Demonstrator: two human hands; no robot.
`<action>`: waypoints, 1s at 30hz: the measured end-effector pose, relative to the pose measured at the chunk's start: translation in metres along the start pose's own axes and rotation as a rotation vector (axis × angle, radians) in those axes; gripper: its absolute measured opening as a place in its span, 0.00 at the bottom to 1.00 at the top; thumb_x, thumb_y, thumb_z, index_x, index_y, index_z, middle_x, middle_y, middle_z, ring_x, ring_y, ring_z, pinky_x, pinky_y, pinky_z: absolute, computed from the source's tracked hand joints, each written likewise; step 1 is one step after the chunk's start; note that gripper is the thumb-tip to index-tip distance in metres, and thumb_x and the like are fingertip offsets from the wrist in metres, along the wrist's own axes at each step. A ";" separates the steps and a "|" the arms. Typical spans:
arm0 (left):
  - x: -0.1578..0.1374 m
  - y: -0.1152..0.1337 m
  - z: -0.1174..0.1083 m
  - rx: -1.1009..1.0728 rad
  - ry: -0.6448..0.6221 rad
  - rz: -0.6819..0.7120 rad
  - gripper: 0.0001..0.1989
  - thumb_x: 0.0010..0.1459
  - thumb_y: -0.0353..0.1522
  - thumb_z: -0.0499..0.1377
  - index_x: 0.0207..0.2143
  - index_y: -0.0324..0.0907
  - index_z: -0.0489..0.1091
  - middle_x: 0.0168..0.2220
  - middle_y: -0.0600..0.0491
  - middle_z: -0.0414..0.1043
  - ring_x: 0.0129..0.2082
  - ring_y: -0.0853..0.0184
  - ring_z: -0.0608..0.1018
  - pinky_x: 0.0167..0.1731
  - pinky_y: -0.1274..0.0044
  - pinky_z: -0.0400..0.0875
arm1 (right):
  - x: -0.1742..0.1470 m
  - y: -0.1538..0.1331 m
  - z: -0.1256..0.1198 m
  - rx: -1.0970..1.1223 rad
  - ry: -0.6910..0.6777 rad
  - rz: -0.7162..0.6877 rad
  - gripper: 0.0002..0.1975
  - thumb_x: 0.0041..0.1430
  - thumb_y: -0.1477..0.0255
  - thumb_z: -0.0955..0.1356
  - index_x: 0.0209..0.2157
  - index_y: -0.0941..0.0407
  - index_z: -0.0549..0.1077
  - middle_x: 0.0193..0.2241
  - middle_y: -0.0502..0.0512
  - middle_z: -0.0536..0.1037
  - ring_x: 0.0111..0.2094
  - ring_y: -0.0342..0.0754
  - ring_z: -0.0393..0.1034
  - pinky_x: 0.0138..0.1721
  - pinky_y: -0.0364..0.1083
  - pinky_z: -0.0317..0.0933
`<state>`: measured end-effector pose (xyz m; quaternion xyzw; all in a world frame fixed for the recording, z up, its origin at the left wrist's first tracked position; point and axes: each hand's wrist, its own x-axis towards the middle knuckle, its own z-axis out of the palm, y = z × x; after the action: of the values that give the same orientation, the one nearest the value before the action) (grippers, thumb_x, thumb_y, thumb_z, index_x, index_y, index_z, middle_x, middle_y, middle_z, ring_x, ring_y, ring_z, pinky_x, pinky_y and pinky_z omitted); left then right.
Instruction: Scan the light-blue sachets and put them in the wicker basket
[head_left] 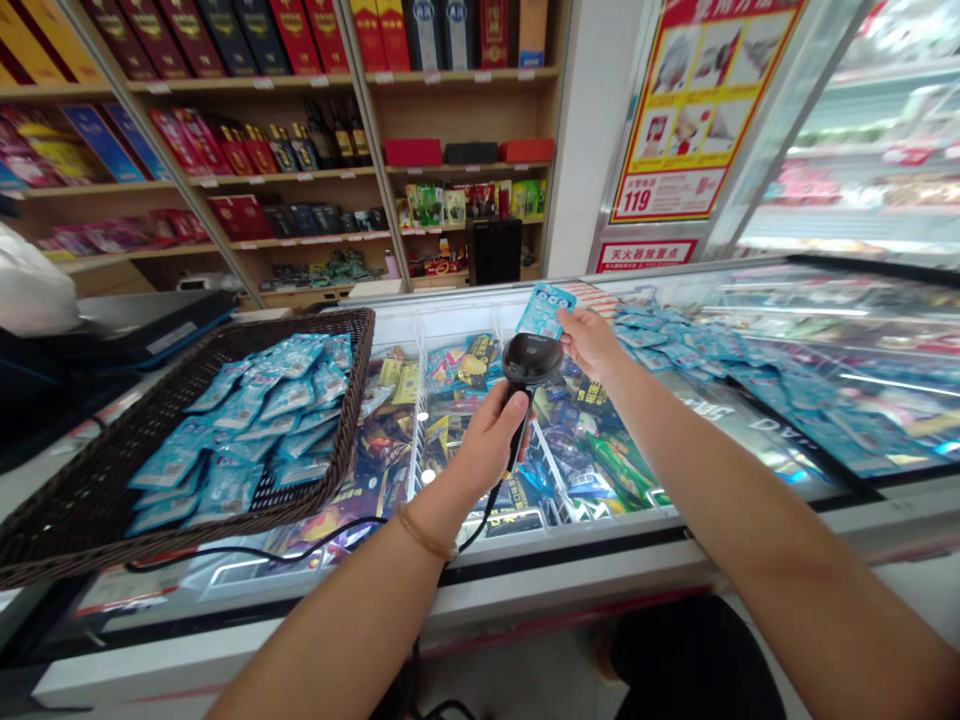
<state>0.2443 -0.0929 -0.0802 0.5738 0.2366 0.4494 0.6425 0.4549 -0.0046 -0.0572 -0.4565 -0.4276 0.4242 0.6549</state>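
Note:
My left hand [487, 440] is closed round the handle of a black barcode scanner [531, 360], whose cable trails down over the freezer's front edge. Just beyond the scanner head, my right hand [591, 342] pinches a blue packet [545, 310] by its right edge, with a printed barcode showing. To the left, a dark brown wicker basket [352, 400] holds a heap of similar blue packets [289, 395]. More blue packets [675, 340] lie spread over the freezer's glass on the right.
Beneath my hands is a chest freezer [585, 560] with packaged goods inside. Shelves [300, 170] of boxes and bottles stand behind it. A black device [150, 325] sits at the far left, and a red and yellow poster [694, 110] hangs at the back right.

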 end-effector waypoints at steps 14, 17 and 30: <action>-0.008 0.009 0.002 0.018 -0.027 0.027 0.22 0.56 0.51 0.61 0.36 0.42 0.65 0.31 0.55 0.67 0.18 0.76 0.67 0.16 0.80 0.61 | 0.010 0.001 -0.011 -0.117 0.032 -0.046 0.21 0.50 0.52 0.75 0.30 0.52 0.67 0.19 0.45 0.71 0.28 0.45 0.73 0.29 0.42 0.66; -0.009 0.011 0.002 0.031 -0.019 0.015 0.22 0.56 0.51 0.61 0.35 0.42 0.65 0.29 0.56 0.67 0.18 0.76 0.67 0.16 0.79 0.61 | 0.009 0.000 -0.010 -0.134 0.037 -0.049 0.21 0.50 0.52 0.75 0.31 0.52 0.69 0.20 0.46 0.72 0.29 0.46 0.74 0.29 0.43 0.66; -0.007 0.009 0.002 0.007 0.003 0.018 0.22 0.54 0.52 0.62 0.38 0.44 0.65 0.29 0.56 0.67 0.19 0.74 0.67 0.16 0.78 0.62 | 0.007 0.004 -0.005 -0.080 0.051 -0.033 0.18 0.51 0.55 0.75 0.31 0.53 0.71 0.21 0.46 0.75 0.30 0.46 0.75 0.33 0.44 0.70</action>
<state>0.2399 -0.1004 -0.0727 0.5775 0.2340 0.4552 0.6360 0.4605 0.0023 -0.0610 -0.4856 -0.4351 0.3841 0.6537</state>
